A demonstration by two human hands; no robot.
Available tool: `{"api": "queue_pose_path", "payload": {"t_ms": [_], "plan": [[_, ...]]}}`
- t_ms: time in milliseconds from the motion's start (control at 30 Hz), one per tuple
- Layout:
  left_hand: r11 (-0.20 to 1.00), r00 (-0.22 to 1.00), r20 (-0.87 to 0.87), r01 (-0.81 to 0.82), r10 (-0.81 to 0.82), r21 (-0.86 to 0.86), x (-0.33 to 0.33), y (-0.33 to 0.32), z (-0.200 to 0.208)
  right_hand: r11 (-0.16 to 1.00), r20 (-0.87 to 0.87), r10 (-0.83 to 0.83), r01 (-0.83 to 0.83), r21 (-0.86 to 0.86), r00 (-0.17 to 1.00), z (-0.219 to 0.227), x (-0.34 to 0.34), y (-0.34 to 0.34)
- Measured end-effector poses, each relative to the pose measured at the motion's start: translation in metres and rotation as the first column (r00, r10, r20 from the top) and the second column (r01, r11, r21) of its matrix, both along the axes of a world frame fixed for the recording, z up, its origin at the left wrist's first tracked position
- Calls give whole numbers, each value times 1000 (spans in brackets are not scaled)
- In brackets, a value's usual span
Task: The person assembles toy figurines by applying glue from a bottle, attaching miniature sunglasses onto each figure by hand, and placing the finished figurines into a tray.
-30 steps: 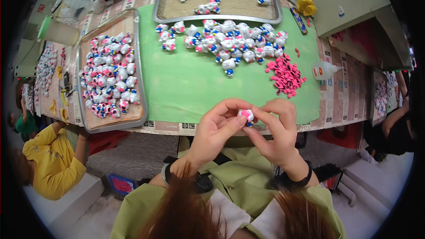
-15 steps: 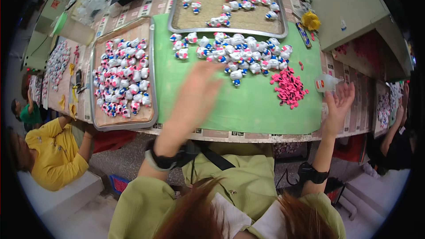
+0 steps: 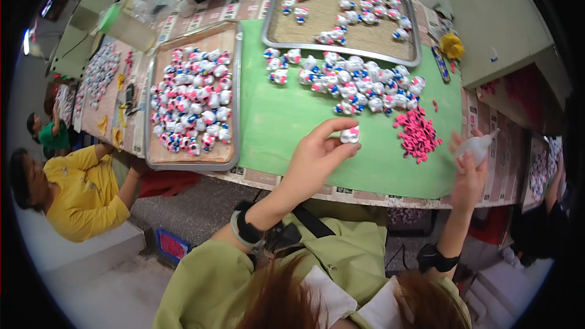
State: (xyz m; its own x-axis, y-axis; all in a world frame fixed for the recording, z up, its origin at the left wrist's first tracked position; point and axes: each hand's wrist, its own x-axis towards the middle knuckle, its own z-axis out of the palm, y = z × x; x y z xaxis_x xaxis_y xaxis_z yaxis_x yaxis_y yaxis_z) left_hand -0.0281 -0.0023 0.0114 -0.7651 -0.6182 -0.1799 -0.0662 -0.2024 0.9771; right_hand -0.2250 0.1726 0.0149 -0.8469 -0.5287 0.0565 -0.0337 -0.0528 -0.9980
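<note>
A mat (image 3: 274, 158) covers the table (image 3: 496, 176) at centre. Left of it, a tray (image 3: 239, 85) holds many figurines (image 3: 192, 97); another tray (image 3: 286, 30), upper centre, overlaps the mat's far edge. Below that lies a heap of dolls (image 3: 365, 82), with a pile of small parts (image 3: 417, 134) at its lower right. The bottle (image 3: 476, 146), in the right hand (image 3: 470, 176), is right of the pile; the left hand (image 3: 317, 161), above the mat's near part, has one doll (image 3: 350, 135).

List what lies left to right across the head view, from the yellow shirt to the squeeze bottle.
Co-worker's yellow shirt, metal tray of painted figurines, left hand holding a white-and-pink figurine, pile of small pink pieces, right hand grasping the translucent squeeze bottle.
</note>
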Motion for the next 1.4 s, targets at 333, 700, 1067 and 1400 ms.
{"api": "queue_pose_path", "payload": {"t_ms": [333,700,1067,1400], "plan": [[881,986,-138,-21,97,474,7,34,0,970,-22,242,-242,12,970,12,77,-10],[909,982,-161,-18,94,416,11,37,-3,980,-240,169,-189,-62,956,9,84,-10],[937,988,-132,-31,81,348,11,38,0,971,-267,230,-239,1,936,15,81,-12],[892,987,-131,-28,97,451,9,37,-1,984,-262,163,-176,-30,951,13,76,-8]]}}
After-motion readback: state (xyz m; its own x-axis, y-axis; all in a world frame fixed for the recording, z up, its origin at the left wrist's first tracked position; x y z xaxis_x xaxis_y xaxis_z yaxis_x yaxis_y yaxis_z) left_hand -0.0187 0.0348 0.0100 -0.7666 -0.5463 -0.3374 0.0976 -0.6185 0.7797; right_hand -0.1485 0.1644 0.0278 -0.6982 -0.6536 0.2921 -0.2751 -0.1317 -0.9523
